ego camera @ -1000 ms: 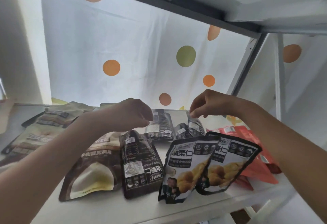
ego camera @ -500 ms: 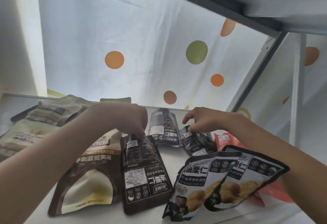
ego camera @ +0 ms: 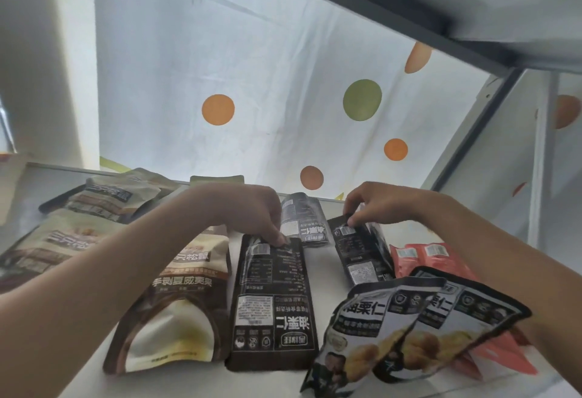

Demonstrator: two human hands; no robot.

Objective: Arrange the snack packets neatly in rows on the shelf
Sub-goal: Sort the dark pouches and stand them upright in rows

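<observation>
Snack packets lie flat on a white shelf (ego camera: 327,275). My left hand (ego camera: 252,208) presses its fingertips on the top edge of a long dark packet (ego camera: 272,306) lying face down. My right hand (ego camera: 381,202) pinches the top edge of a smaller dark packet (ego camera: 362,256) to its right. Another dark packet (ego camera: 302,218) lies behind, between my hands. A brown and cream packet (ego camera: 185,309) lies left of the long one. Two black and white packets (ego camera: 406,325) overlap at the front right, under my right forearm.
Beige packets (ego camera: 107,199) are piled at the shelf's left. Red packets (ego camera: 431,256) lie at the right, partly under the black and white ones. A dotted white cloth (ego camera: 283,98) hangs behind. A dark upper shelf beam (ego camera: 378,10) crosses overhead, with a grey post (ego camera: 472,133) at right.
Both hands came down from above the packets onto them. The left fingers landed on the long dark packet; the right hand took hold of the smaller dark packet's top edge.
</observation>
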